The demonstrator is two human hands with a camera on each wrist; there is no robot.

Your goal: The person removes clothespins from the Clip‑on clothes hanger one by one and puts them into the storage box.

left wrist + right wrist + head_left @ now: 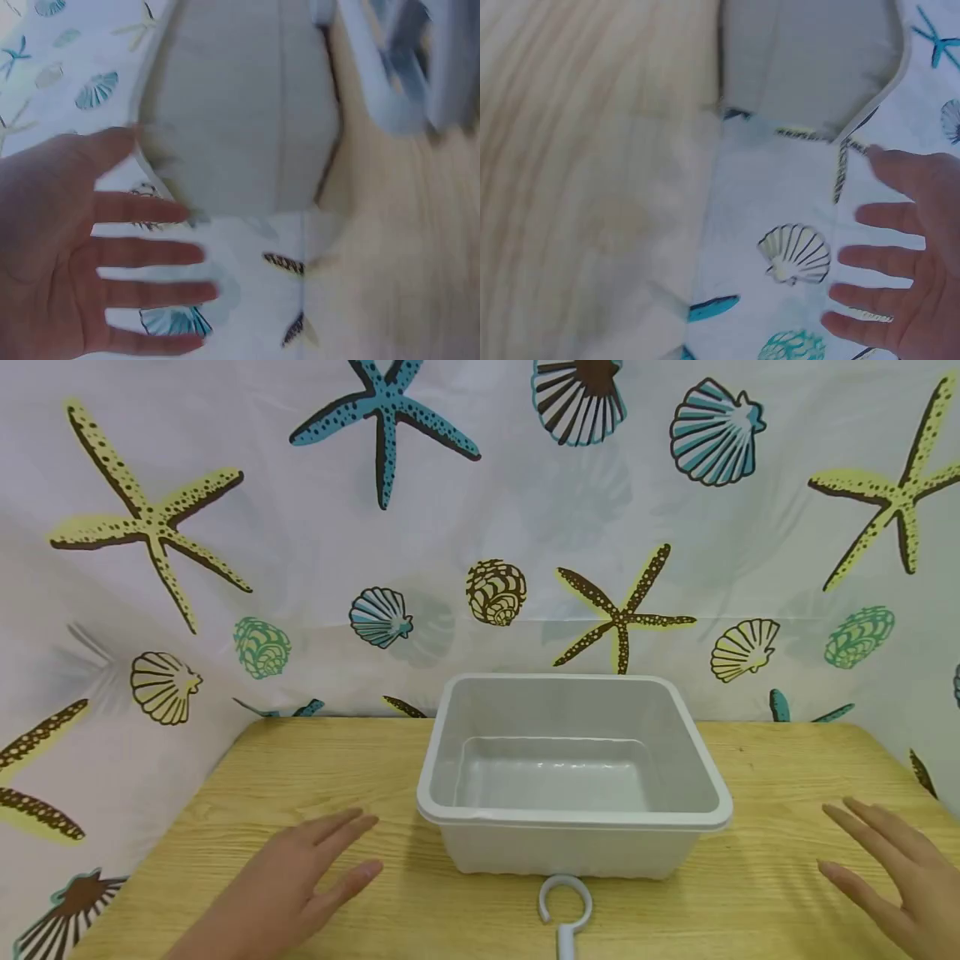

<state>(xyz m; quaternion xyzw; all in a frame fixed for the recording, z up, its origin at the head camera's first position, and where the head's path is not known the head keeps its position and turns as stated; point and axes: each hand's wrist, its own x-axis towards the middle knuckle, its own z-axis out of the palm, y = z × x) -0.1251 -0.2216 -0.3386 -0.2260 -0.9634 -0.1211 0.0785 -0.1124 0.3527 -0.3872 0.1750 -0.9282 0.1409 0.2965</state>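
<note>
A white plastic basin (pixel 573 818) stands on the wooden table, its inside bare. Just in front of it lies a white plastic hook (pixel 566 931) with a rounded open loop; the frame's lower edge cuts off the rest. My left hand (pixel 292 881) hovers to the left of the basin with fingers extended, apart from its wall. On the other side, my right hand (pixel 892 868) is held up with fingers spread, also away from the basin. Both wrist views show straight, separated fingers with nothing in them. A blurred pale plastic piece (pixel 397 105) appears at the left wrist view's upper right.
The light wooden table (pixel 315 760) runs back to a white cloth (pixel 450 527) printed with starfish and shells. That cloth hangs behind the basin and along both sides of the table.
</note>
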